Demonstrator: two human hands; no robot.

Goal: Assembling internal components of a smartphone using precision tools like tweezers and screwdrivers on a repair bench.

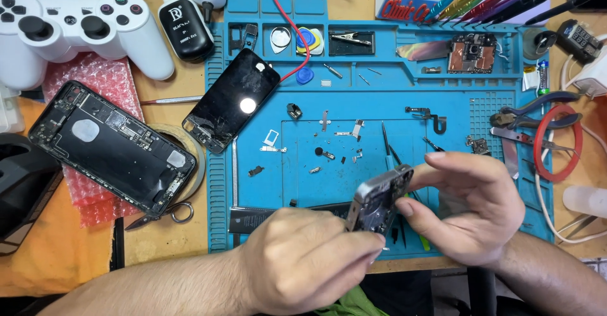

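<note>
Hands (303, 259) (471, 208) pinch phone frame (379, 199) at mat's (379, 94) near edge.

Three opened phone bodies (379, 199); one white game controller (76, 28); one pair of pliers (537, 110); two hands (303, 259).

Screen: cracked black phone display panel (231, 99), well beyond the left hand (303, 259).
Label: white patch on small black bottle (184, 25), farther back still.
</note>
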